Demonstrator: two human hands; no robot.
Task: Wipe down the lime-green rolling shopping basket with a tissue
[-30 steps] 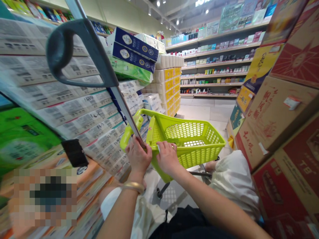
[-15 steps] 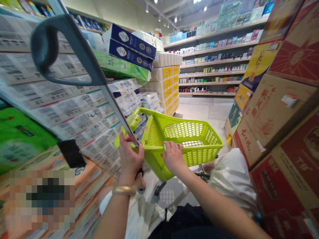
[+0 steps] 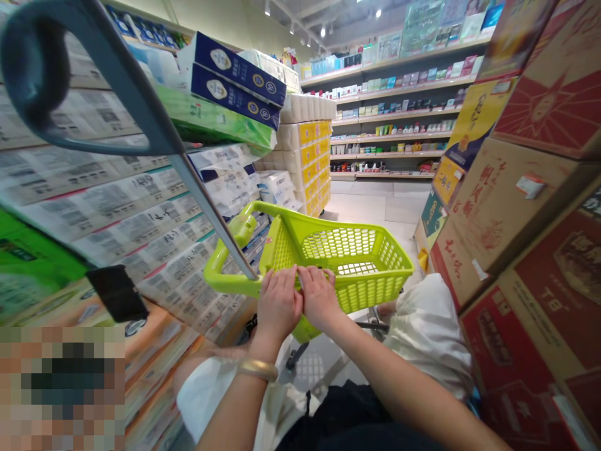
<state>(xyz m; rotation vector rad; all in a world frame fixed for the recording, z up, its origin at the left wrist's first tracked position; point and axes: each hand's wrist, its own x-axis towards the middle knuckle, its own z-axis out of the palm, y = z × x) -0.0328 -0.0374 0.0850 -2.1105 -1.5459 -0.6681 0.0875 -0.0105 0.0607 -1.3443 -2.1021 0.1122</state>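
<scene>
The head camera looks down at two hands on a green basket on wheels. The basket stands just in front of the hands, on the shop floor.

The right hand curls its fingers over the near rim and holds it. The left hand lies right beside it, touching it, with its fingers up on the same rim. They seem bent over the edge, but I cannot tell if this hand grips or only rests. A gold bracelet sits on the left wrist.

Left of the hands, the basket's green bar sticks out, and a long grey handle rises from it, up toward the camera. Further left are stacked paper packs. To the right are big brown boxes.

Nothing shows inside the basket, so no goods are in it yet.

Half a second ago the left hand was over by the grey handle, apart from the right hand. Now it has come across to the rim. The right hand stays on the rim.
</scene>
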